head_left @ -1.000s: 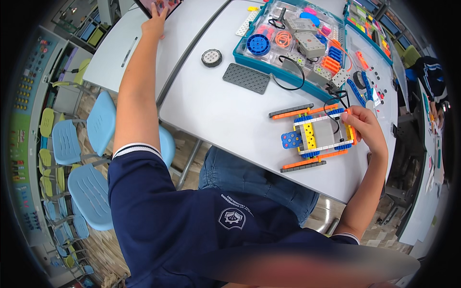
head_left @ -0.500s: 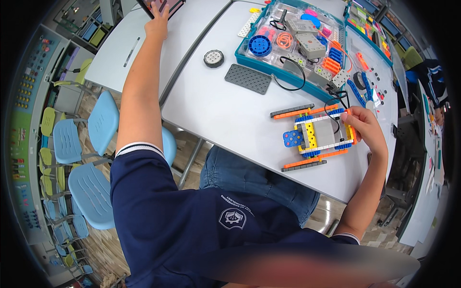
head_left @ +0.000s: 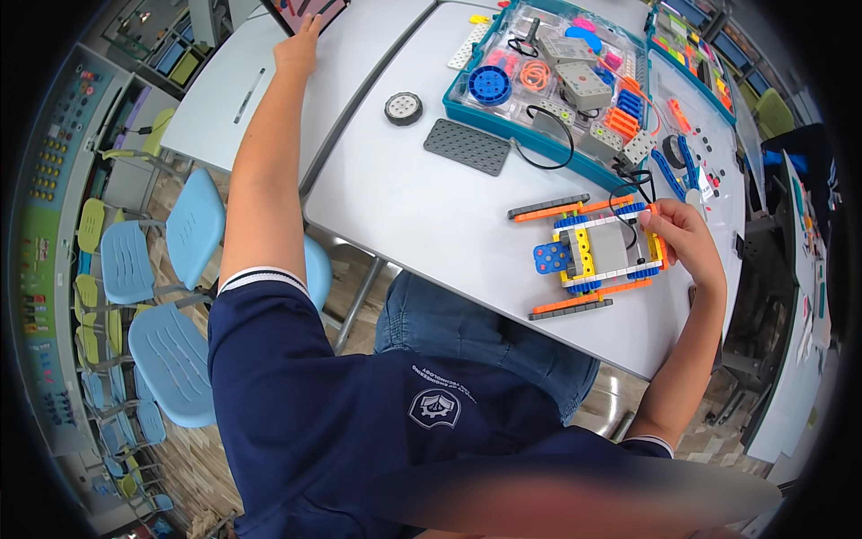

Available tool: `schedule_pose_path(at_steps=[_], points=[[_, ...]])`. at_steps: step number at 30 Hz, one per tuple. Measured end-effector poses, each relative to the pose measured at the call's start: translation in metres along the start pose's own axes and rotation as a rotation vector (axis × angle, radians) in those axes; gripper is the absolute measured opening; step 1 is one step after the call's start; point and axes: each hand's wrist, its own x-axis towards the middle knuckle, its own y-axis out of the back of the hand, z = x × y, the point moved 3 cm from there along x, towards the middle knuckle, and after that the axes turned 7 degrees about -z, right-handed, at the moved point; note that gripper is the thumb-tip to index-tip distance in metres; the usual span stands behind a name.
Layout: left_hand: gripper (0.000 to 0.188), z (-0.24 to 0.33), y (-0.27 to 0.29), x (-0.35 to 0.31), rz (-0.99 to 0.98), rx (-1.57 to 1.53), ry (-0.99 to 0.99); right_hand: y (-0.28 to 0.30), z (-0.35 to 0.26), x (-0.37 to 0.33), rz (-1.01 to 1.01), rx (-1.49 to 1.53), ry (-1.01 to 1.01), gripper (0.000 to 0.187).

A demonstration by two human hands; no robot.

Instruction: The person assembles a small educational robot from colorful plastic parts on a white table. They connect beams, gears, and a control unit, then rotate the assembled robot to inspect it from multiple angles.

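Observation:
My left hand (head_left: pixel 296 49) reaches to the far left, fingers stretched out at the lower edge of a tablet (head_left: pixel 310 11) that the top of the picture cuts off. Whether the fingertips touch its screen I cannot tell. At the right of the white table, my right hand (head_left: pixel 687 238) is closed on the orange end of a building-block walking robot (head_left: pixel 602 247). The robot has blue gears, yellow and white beams, a grey block in the middle and orange-and-grey legs. It rests on the tabletop, and a black cable runs from it toward the parts box.
Behind the robot stands a teal parts box (head_left: pixel 503 126) full of gears, motors and cables. A grey perforated plate (head_left: pixel 466 146) and a grey wheel (head_left: pixel 403 109) lie left of it. Blue beams (head_left: pixel 675 166) and small pegs lie to the right. A pen (head_left: pixel 250 94) lies on the adjoining table (head_left: pixel 211 117).
My left hand has drawn slightly back toward me, its fingers closer together than before. My right hand and the walking robot look unmoved.

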Motion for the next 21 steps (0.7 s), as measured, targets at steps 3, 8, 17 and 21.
schedule_pose_path(at_steps=[3, 8, 17, 21], points=[[0.111, 0.000, -0.002, 0.002, 0.041, -0.007, 0.000, 0.000, -0.001, 0.000, 0.001, 0.001, 0.007, 0.033], [0.112, 0.011, 0.016, -0.011, 0.190, 0.105, -0.024, 0.000, 0.000, 0.000, 0.009, -0.009, 0.014, 0.034], [0.084, 0.099, 0.147, -0.167, 0.623, -0.547, -0.293, 0.001, -0.001, 0.003, -0.011, -0.051, 0.070, 0.039], [0.075, 0.120, 0.168, -0.248, 0.325, -1.154, -0.438, 0.001, 0.003, 0.005, 0.011, 0.009, 0.103, 0.041]])
